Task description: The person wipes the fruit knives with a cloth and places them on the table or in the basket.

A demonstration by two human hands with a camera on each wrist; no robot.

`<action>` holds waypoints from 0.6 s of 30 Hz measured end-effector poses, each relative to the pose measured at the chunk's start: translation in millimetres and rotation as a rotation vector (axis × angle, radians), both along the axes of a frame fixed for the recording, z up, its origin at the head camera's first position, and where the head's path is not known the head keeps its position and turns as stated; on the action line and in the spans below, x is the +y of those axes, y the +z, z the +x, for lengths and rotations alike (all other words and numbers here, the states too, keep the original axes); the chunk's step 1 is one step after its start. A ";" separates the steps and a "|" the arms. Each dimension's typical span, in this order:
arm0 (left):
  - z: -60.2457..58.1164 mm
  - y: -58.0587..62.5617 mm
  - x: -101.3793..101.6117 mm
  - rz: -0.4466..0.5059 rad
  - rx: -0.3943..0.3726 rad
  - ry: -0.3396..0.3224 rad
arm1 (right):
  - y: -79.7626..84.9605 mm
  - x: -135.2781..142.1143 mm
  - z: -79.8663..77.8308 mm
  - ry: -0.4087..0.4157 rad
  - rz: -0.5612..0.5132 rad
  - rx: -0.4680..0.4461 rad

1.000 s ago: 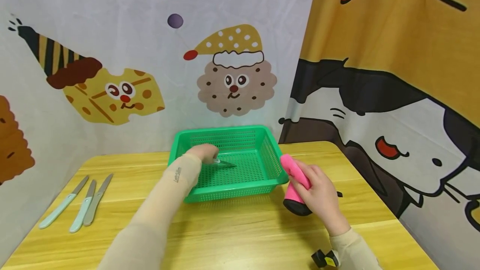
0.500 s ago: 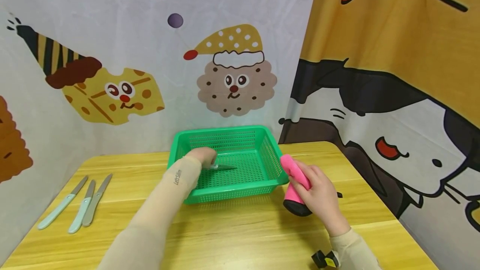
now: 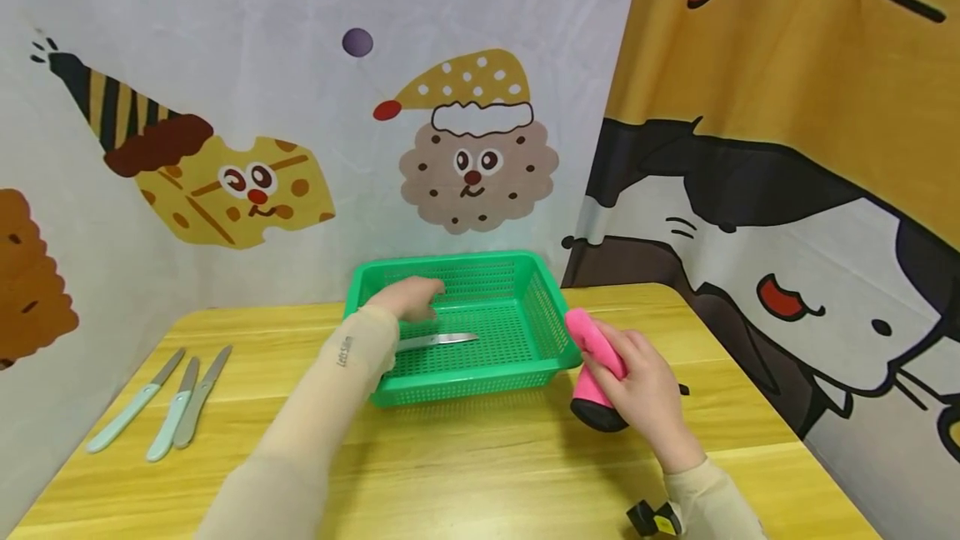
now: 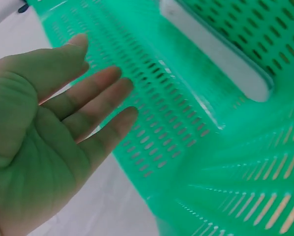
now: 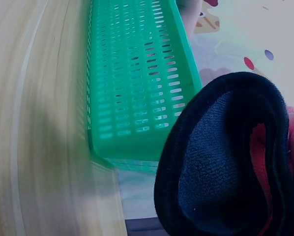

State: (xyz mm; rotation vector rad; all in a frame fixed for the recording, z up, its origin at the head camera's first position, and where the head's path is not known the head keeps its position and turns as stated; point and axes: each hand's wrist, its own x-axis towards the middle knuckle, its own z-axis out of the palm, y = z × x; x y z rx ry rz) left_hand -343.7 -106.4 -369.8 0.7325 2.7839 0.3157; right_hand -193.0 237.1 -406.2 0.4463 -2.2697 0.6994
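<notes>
My left hand (image 3: pixel 408 298) is over the left side of the green plastic basket (image 3: pixel 465 382), fingers apart and holding nothing. In the left wrist view its palm shows, with the pale handle of a table knife (image 4: pixel 216 49) lying apart from it on the basket floor. The knife's blade (image 3: pixel 453 337) points right in the head view. Beside the basket's right end, my right hand (image 3: pixel 645 386) grips a folded pink fabric piece (image 3: pixel 592 388). Its black-edged opening (image 5: pixel 216 162) fills much of the right wrist view; what kind of item it is cannot be told.
Several other knives with pale green or grey handles, one of them a knife (image 3: pixel 135 402) at the far left, lie on the wooden table (image 3: pixel 450 465). A printed cloth (image 3: pixel 300 65) hangs behind the table. A small black object (image 3: pixel 654 518) is by the right wrist.
My left hand has let go of the knife, which now lies in the basket, and has lifted slightly with its fingers opening. The right hand keeps its grip on the pink fabric.
</notes>
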 end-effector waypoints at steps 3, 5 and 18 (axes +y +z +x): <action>1.1 10.5 -1.9 0.070 0.014 -0.009 | 1.5 -1.0 0.8 0.009 0.003 0.007; 3.1 17.8 -4.5 0.131 0.025 -0.018 | 2.3 -1.9 1.7 0.015 0.002 0.010; 23.3 62.8 -45.2 0.468 0.120 0.041 | 3.4 -8.0 3.9 0.073 0.002 0.040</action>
